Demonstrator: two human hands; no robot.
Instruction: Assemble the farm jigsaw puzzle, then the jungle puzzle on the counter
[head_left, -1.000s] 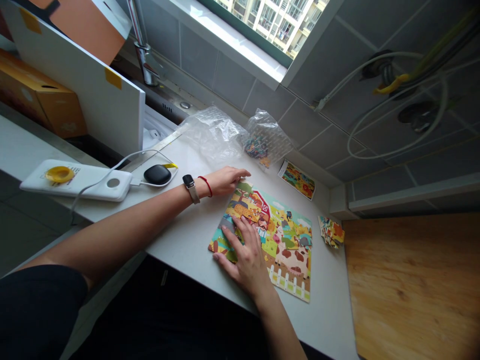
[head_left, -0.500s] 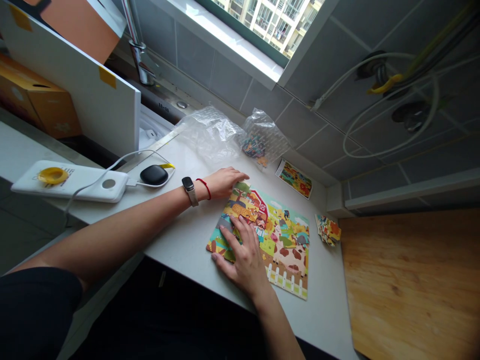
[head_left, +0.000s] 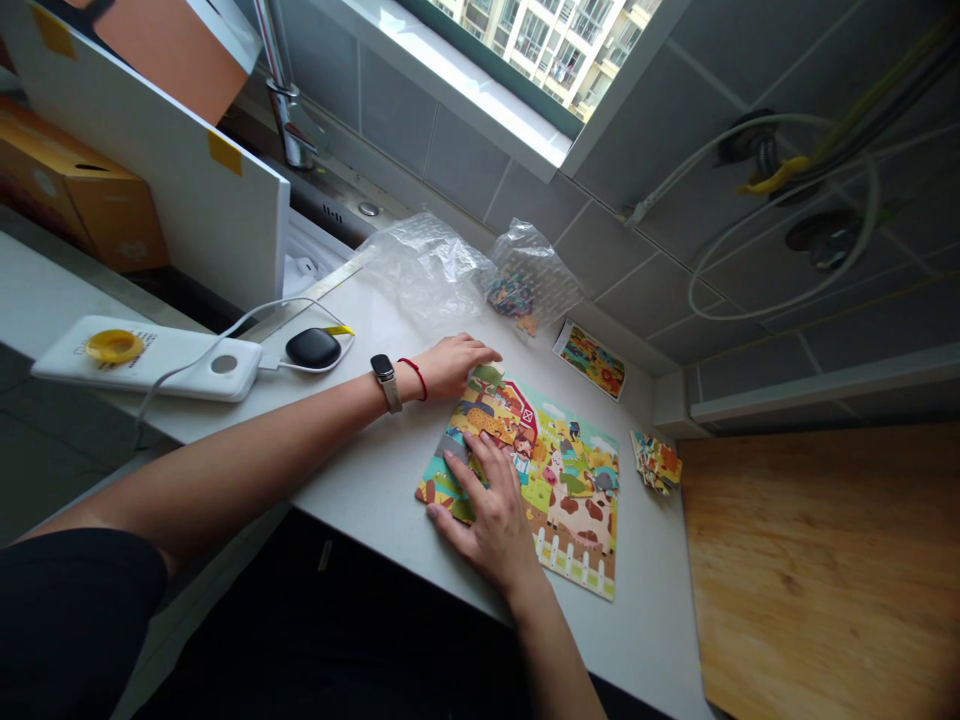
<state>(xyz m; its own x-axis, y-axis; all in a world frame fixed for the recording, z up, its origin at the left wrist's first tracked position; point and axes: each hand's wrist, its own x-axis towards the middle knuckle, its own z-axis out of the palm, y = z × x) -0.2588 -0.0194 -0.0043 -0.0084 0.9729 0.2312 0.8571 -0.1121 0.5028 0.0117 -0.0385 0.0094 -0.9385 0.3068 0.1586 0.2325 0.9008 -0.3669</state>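
Observation:
A colourful farm picture puzzle (head_left: 577,510) lies on the white counter (head_left: 382,500), with a cow, a red barn and a white fence on it. Several loose-looking pieces rest on its surface. My left hand (head_left: 454,368), with a watch and a red cord at the wrist, lies at the puzzle's upper left corner; its fingers stretch out over the edge. My right hand (head_left: 491,510) rests flat with spread fingers on the puzzle's left part and hides some of it. A small pile of pieces (head_left: 658,462) sits to the right of the puzzle.
Behind the puzzle are clear plastic bags (head_left: 427,270), one with small pieces (head_left: 511,296) inside, and a picture card (head_left: 591,360). A white power bank (head_left: 165,372) and a black oval device (head_left: 313,348) lie left. A wooden board (head_left: 817,560) is at the right.
The view has shifted very slightly. Both hands stay in place on the puzzle, and nothing else has visibly moved.

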